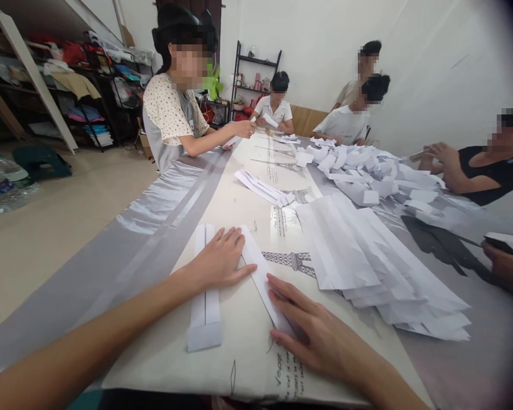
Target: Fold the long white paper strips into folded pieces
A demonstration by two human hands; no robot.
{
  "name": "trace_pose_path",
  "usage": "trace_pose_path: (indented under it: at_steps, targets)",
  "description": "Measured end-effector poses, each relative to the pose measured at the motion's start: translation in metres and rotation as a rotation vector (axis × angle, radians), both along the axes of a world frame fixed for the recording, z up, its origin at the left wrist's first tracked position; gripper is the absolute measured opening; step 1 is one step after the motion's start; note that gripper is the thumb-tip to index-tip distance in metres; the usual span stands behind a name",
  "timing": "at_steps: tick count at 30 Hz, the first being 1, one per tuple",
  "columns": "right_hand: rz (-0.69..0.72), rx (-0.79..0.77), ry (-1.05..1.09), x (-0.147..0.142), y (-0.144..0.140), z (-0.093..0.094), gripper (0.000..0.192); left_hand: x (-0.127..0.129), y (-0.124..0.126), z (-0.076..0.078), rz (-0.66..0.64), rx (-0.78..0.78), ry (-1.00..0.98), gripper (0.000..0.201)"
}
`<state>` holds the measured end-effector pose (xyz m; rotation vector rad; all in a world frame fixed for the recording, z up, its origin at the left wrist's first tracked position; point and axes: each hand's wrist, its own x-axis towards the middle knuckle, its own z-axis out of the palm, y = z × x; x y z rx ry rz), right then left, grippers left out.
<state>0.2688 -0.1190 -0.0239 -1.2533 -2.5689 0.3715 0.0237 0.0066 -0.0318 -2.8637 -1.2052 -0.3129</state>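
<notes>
A narrow folded paper strip (260, 279) lies slantwise on the table in front of me. My left hand (226, 256) rests flat at its far end, fingers stretched out and thumb spread along the strip's edge. Lower down, my right hand (299, 319) lies on the near part of the same strip with its fingers extended and apart. Beneath my left wrist is another folded paper (205, 310), with a dark line down its length and a wider flap at the near end; my left hand and wrist hide part of it.
A fanned stack of white paper sheets (367, 262) lies to the right. Behind it spreads a large heap of folded papers (367, 165). More folded strips (263, 187) lie further up the patterned tablecloth (235, 199). Several people sit or stand around the table, some holding papers.
</notes>
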Motion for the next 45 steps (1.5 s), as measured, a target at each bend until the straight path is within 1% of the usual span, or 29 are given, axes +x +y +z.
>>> trace_pose_path:
  at_steps: [2,4,7,9,13,17,22,26,33,36,37,38,40,41,42,43,45]
  targets:
    - [0.002,-0.015,0.0,0.001,0.001,0.001,0.053,0.001,0.0,0.0,-0.003,-0.004,-0.014,0.07]
    - [0.004,-0.028,0.012,0.003,0.002,0.0,0.051,0.003,-0.002,-0.001,0.004,-0.005,-0.022,0.079]
    - [0.007,-0.041,0.026,0.004,0.003,0.0,0.049,0.009,-0.005,-0.003,0.041,-0.016,-0.017,0.093]
    - [0.014,-0.044,0.037,0.005,0.003,0.0,0.049,0.011,-0.007,-0.005,0.063,-0.034,-0.015,0.096]
    - [0.043,-0.044,0.063,0.005,0.001,0.0,0.051,0.013,-0.008,-0.008,0.073,-0.065,-0.027,0.097]
    - [0.035,-0.053,0.059,0.004,-0.001,0.001,0.058,0.012,-0.007,-0.011,0.065,-0.046,-0.067,0.092]
    - [0.077,-0.042,0.034,0.003,-0.001,0.001,0.051,0.013,-0.007,-0.014,0.079,-0.002,-0.061,0.086]
    - [0.084,-0.05,0.022,0.005,-0.001,0.0,0.05,0.014,-0.006,-0.015,0.086,0.008,-0.068,0.084]
    - [0.128,-0.009,0.01,0.008,-0.001,-0.001,0.058,0.014,-0.006,-0.012,0.069,0.01,-0.071,0.082]
    - [0.135,0.065,0.019,0.007,-0.003,-0.004,0.054,0.015,-0.007,-0.009,0.082,-0.014,-0.054,0.085]
    - [0.108,0.095,0.04,0.006,-0.004,-0.005,0.049,0.014,-0.008,-0.009,0.086,-0.021,-0.05,0.087]
    - [0.052,0.117,0.074,0.005,-0.006,-0.006,0.043,0.014,-0.008,-0.009,0.086,-0.025,-0.049,0.088]
    - [-0.144,0.107,0.156,0.0,-0.01,-0.007,0.028,0.014,-0.008,-0.01,0.081,-0.028,-0.054,0.089]
    - [-0.266,0.066,0.194,-0.003,-0.011,-0.006,0.022,0.015,-0.007,-0.01,0.079,-0.024,-0.058,0.088]
    - [-0.372,-0.009,0.201,-0.007,-0.012,-0.005,0.019,0.015,-0.007,-0.011,0.078,-0.019,-0.061,0.088]
    - [-0.438,-0.094,0.192,-0.011,-0.012,-0.002,0.015,0.015,-0.007,-0.012,0.082,-0.014,-0.061,0.088]
    - [-0.512,-0.255,0.173,-0.02,-0.011,0.004,0.012,0.016,-0.007,-0.013,0.099,-0.013,-0.048,0.091]
